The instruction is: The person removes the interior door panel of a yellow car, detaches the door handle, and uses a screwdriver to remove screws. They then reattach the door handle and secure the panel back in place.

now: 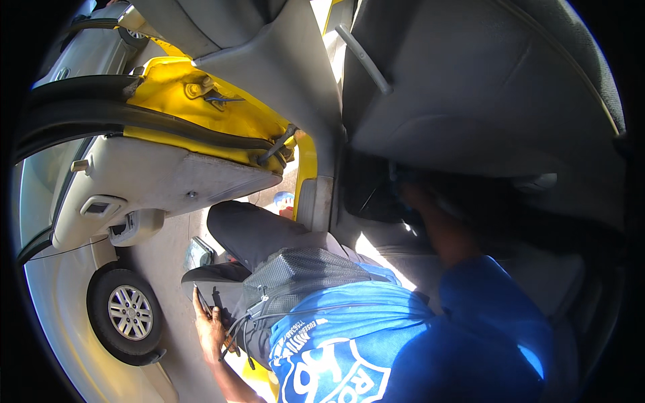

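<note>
"Grey panel [470, 101] at upper right: what's below?"
"The right hand [411, 193], lost in deep shadow, its grip unreadable."
"And the left hand [211, 330]?"
"By the trouser knee [208, 273], near the mesh bag [302, 274]; whether it grips anything, I can't tell."

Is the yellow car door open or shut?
Open: the yellow car door is swung outward, ground showing between it and the door frame.

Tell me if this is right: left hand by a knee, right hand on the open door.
No: the head view shows the right hand in deep shadow, away from the open door. The left hand is indeed by a knee.
</note>
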Demonstrator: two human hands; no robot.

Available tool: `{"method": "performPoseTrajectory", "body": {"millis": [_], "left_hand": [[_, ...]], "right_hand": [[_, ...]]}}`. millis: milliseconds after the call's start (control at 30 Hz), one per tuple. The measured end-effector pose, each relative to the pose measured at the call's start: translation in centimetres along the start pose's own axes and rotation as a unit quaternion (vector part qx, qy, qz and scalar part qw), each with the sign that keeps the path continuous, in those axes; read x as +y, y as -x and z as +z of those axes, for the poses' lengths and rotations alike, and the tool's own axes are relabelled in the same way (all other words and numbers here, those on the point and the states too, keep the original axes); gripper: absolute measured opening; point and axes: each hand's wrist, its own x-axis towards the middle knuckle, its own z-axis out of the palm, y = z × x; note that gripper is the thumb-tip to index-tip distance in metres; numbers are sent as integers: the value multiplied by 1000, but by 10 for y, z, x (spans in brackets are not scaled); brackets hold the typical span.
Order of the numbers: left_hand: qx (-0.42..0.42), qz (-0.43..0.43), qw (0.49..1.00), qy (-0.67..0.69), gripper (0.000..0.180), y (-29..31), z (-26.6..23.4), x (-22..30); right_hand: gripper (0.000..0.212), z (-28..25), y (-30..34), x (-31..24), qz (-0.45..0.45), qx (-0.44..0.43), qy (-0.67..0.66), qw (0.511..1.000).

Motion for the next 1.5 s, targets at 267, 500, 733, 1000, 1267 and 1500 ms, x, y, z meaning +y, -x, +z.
{"method": "performPoseTrajectory", "body": {"millis": [267,500,733,1000,1267,1500], "left_hand": [[73,-39,989,-122,95,51,16,-1],[32,-83,986,-139,93,65,9,-12],[59,-51,995,-62,94,63,6,-4],[-135,-52,990,5,69,55,-6,28],[-59,47,986,-148,73,34,-2,44],[-140,212,963,-89,59,-11,4,39]], "right_hand": [[28,61,-41,7,-86,-46,39,994],[26,109,-34,20,-98,67,82,990],[23,122,-67,43,-175,416,128,883],[30,103,-72,58,-233,267,199,914],[38,87,-51,44,-388,360,361,768],[41,-58,12,-98,-99,21,64,993]]}}
